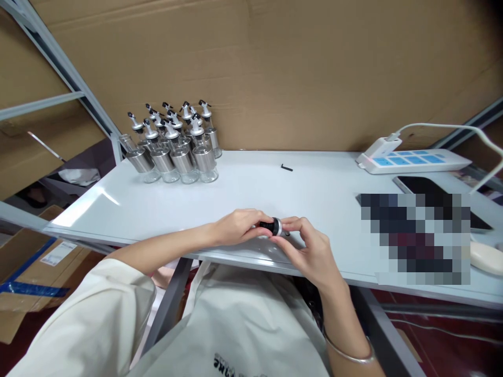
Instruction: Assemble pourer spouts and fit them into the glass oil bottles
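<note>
Near the table's front edge, both hands meet on a bottle pourer stopper (275, 226) with a ribbed black plug and a silver collar. My left hand (242, 226) is closed on the black plug at its left end. From the other side, my right hand (308, 246) pinches the silver end between thumb and fingers. Part of the spout is hidden behind the right fingers. Farther back on the table lies a small black L-shaped piece (286, 168), apart from both hands.
Several glass and steel oil bottles (183, 159) cluster at the back left, most with pourers; the leftmost bottle has a bare neck. At the right are a power strip (416, 161), a dark phone (428, 191) and a blurred-out item (416, 238). Cardboard (275, 78) walls the back.
</note>
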A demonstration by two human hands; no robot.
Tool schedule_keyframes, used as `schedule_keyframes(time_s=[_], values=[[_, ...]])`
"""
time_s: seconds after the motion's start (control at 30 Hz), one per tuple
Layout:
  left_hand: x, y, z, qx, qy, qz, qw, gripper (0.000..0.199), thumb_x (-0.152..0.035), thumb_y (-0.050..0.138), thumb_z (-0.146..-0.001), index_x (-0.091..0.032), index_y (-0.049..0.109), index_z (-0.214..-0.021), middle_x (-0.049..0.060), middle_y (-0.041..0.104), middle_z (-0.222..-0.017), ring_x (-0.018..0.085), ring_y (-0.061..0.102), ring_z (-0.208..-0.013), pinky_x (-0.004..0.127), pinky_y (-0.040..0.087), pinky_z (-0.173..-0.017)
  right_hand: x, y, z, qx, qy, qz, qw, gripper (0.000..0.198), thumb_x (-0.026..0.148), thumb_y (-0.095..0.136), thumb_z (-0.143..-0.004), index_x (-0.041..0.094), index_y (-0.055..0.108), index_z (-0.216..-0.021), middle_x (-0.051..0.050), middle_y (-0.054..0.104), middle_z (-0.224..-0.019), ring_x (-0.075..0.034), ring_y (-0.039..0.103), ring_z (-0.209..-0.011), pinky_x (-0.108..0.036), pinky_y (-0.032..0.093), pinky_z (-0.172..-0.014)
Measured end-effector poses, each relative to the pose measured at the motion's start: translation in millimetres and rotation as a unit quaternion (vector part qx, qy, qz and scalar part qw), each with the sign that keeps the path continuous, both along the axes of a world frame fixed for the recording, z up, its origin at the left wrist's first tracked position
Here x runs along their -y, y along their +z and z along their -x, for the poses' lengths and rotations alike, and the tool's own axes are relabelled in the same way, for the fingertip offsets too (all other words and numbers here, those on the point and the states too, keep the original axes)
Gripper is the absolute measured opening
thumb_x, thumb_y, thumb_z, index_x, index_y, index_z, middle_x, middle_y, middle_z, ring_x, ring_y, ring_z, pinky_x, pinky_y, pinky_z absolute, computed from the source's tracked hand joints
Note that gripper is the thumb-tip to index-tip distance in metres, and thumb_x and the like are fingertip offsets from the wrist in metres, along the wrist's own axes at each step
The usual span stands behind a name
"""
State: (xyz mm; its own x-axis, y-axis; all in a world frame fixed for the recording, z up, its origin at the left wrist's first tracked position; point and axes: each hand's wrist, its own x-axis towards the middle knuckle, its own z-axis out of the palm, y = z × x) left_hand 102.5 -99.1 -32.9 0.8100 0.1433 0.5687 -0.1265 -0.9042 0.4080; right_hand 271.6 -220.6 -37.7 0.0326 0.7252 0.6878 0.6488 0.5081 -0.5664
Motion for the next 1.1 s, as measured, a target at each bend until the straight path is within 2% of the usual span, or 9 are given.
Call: schedule_keyframes(time_s=[0.27,0.4,0.5,0.6,0.73,0.87,0.93,1.1], values=[[-1,4.2,-1,0.018,-0.002,-0.075,0.997,0.035,-0.046,0.041,-0.098,-0.015,0.058,-0.104,0.006,0.071,-0.08,0.012,0.064,-0.067,0.024,0.051,-0.066,1,3,2,0.019,-0.011,0.011,1.0,0.018,0.027,0.066,-0.084,0.024,0.049,-0.09,-0.002,0.068,-0.081,-0.016,0.068,-0.073,-0.026,0.054,-0.064],[-4,6.3,-1,-0.008,-0.006,-0.059,0.998,0.038,-0.05,0.042,-0.097,-0.017,0.054,-0.111,0.006,0.071,-0.083,0.011,0.063,-0.063,0.025,0.052,-0.067,0,5,1,0.009,-0.034,0.042,0.999,0.015,0.03,0.063,-0.087,0.023,0.052,-0.095,-0.004,0.069,-0.085,-0.017,0.068,-0.075,-0.026,0.053,-0.062],[-8,4.8,0,0.01,-0.028,-0.046,0.998,0.035,-0.043,0.047,-0.095,-0.017,0.047,-0.118,0.002,0.068,-0.079,0.01,0.061,-0.059,0.025,0.052,-0.066,1,7,1,-0.002,-0.043,0.066,0.997,0.01,0.03,0.057,-0.09,0.022,0.055,-0.096,-0.004,0.07,-0.086,-0.017,0.068,-0.074,-0.026,0.052,-0.06],[-11,3.5,1,0.013,-0.014,-0.06,0.998,0.031,-0.039,0.05,-0.094,-0.017,0.045,-0.116,0.0,0.065,-0.077,0.009,0.058,-0.058,0.024,0.05,-0.065,1,7,1,-0.009,-0.043,0.086,0.995,0.005,0.025,0.052,-0.092,0.022,0.056,-0.091,-0.003,0.07,-0.081,-0.015,0.068,-0.07,-0.024,0.051,-0.058],[-12,4.7,0,-0.044,0.002,-0.087,0.995,0.02,-0.035,0.044,-0.097,-0.017,0.051,-0.104,0.003,0.064,-0.08,0.011,0.059,-0.067,0.025,0.048,-0.068,0,5,1,-0.001,-0.037,0.095,0.995,0.005,0.022,0.052,-0.09,0.022,0.057,-0.091,-0.002,0.069,-0.079,-0.014,0.066,-0.066,-0.022,0.048,-0.053],[-10,6.0,-2,-0.101,-0.005,-0.126,0.987,0.024,-0.032,0.038,-0.099,-0.016,0.055,-0.101,0.006,0.066,-0.084,0.014,0.061,-0.072,0.028,0.045,-0.073,-4,5,2,0.028,-0.023,0.121,0.992,0.009,0.023,0.05,-0.092,0.022,0.058,-0.088,-0.002,0.068,-0.077,-0.015,0.064,-0.068,-0.024,0.049,-0.059],[-9,6.2,-3,-0.112,-0.005,-0.111,0.987,0.028,-0.037,0.038,-0.098,-0.015,0.054,-0.103,0.008,0.067,-0.087,0.015,0.061,-0.074,0.029,0.045,-0.075,-5,6,2,0.034,-0.021,0.139,0.989,0.012,0.024,0.047,-0.094,0.022,0.057,-0.089,-0.003,0.068,-0.078,-0.016,0.063,-0.067,-0.026,0.049,-0.063],[-7,3.5,-5,-0.154,-0.009,-0.075,0.985,0.047,-0.059,0.052,-0.088,-0.015,0.053,-0.106,0.01,0.067,-0.095,0.019,0.063,-0.084,0.032,0.045,-0.078,-8,6,2,0.027,-0.005,0.181,0.983,0.019,0.027,0.035,-0.099,0.023,0.053,-0.093,-0.004,0.063,-0.082,-0.017,0.06,-0.072,-0.03,0.049,-0.069]])
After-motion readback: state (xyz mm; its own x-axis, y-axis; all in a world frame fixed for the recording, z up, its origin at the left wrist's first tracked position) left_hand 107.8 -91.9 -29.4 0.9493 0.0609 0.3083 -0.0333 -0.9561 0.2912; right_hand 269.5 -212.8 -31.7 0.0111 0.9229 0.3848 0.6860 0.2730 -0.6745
